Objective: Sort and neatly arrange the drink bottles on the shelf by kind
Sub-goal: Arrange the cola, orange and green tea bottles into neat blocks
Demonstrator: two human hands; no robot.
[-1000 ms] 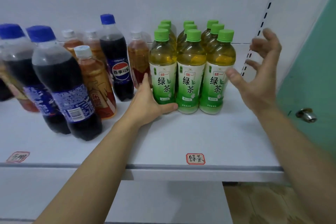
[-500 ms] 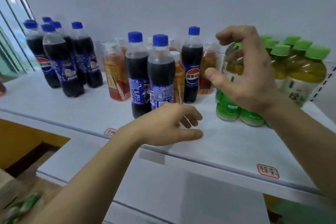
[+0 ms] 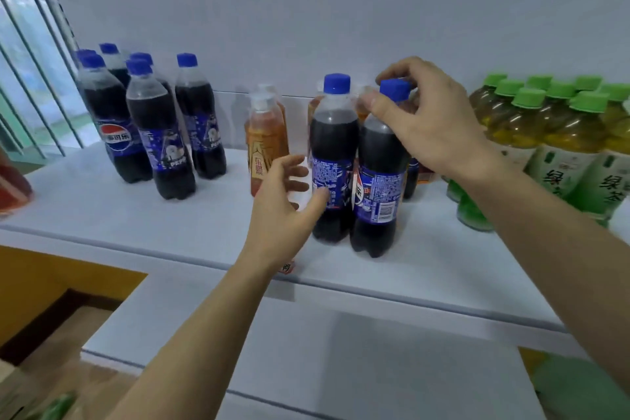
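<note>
At mid-shelf (image 3: 426,269), near the front edge: two stray colas being taken up.
The right cola's (image 3: 380,181) cap is pinched by the right hand (image 3: 433,126); the left hand (image 3: 283,208), fingers apart, closes on the left cola (image 3: 332,160). Both should be gripped firmly, kept upright, and set beside the cola group (image 3: 146,126) toward the left end.

Green tea bottles (image 3: 576,147) run off frame; shelf tag (image 3: 287,267) mostly covered.
</note>
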